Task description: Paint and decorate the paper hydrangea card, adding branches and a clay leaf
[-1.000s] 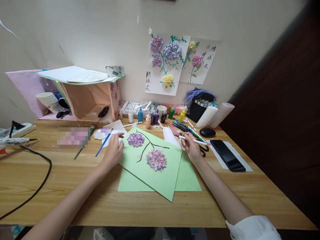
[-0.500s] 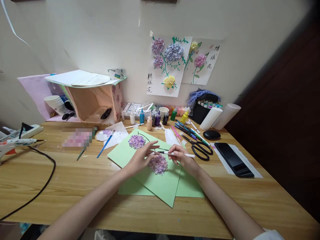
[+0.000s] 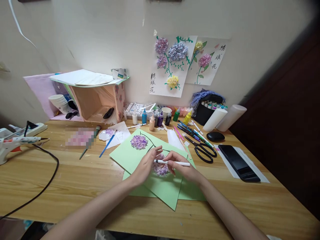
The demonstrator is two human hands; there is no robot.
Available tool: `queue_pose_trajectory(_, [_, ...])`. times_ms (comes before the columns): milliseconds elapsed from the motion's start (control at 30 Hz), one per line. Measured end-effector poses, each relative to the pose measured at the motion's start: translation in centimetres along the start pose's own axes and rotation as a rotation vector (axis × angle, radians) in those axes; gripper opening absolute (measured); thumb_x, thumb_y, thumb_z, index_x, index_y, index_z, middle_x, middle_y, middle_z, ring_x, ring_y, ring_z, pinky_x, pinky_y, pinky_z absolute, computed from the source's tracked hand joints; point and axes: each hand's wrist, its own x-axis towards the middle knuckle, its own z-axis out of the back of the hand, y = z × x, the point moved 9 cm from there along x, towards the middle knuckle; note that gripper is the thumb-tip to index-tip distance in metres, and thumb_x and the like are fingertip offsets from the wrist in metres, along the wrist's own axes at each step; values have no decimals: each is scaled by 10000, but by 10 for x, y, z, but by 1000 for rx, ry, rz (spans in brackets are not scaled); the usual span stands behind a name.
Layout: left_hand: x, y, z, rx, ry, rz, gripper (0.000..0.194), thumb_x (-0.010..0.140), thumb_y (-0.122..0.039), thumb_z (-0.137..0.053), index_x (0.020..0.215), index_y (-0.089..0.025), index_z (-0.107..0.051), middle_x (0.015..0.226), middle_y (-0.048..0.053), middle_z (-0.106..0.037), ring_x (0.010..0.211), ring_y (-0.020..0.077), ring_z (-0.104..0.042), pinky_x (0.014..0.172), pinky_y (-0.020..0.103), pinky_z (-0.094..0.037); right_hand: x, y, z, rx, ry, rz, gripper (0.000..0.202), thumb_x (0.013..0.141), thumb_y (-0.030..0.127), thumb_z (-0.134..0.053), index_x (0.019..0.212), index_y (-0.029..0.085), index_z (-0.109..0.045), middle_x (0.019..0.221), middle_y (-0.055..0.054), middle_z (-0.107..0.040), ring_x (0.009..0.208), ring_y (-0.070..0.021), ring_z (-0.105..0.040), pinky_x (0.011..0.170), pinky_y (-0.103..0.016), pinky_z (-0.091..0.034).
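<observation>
My right hand [image 3: 182,165] pinches a white marker [image 3: 182,163] between thumb and fingers, level over the green card. The marker's left end, with a dark band, meets my left hand [image 3: 147,163], whose thumb and fingers close around that end. No bare dark tip shows now. Under both hands lies a light green card [image 3: 165,193], turned at an angle on another green sheet [image 3: 140,188]. One purple flower cluster [image 3: 139,142] is at its upper left, joined to dark drawn stems. A second purple cluster [image 3: 161,170] is partly hidden by my hands.
Black scissors [image 3: 205,155], a bundle of pens [image 3: 190,131] and a phone [image 3: 238,163] lie to the right. Paint bottles [image 3: 152,123] line the back. A blue paintbrush [image 3: 107,144] and a glue gun [image 3: 17,143] with its cord are left.
The marker's dark tip, exposed between cap and barrel before, is covered now as cap and barrel came together. Both hands moved closer to each other and slightly down; the view shifted a little.
</observation>
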Motion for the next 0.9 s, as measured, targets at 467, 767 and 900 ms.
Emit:
queue_pose_trajectory(467, [-10,-19,-15,-51,99,-98,649,902,-638,-161,1400,-281,-374,1521,27,-274,1409,230,-210,1165,402,-170,-10,40,-29,-482,94,357,127,923,254,-428,865,260,-541,805,-11,-639,765,-163,-609,712,-316,-475])
queue_pose_trajectory(767, [8,-7,174,893,-576,93,547,803,-540,-421,1133,-121,-544,1247,196,-522,1271,358,-375,1070,544,-235,-13,55,110,-1078,-324,334,224,853,162,-506,1004,249,-646,1053,-83,-659,998,-259,-575,842,-422,-450])
queue_pose_trajectory(900, [-1,12,204,908,-523,193,489,768,-548,-428,931,-122,-603,1063,200,-629,1061,364,-555,937,493,-389,-12,20,149,-1264,-252,137,506,767,-7,-414,1114,284,-638,1168,-59,-634,1061,-252,-552,890,-433,-441])
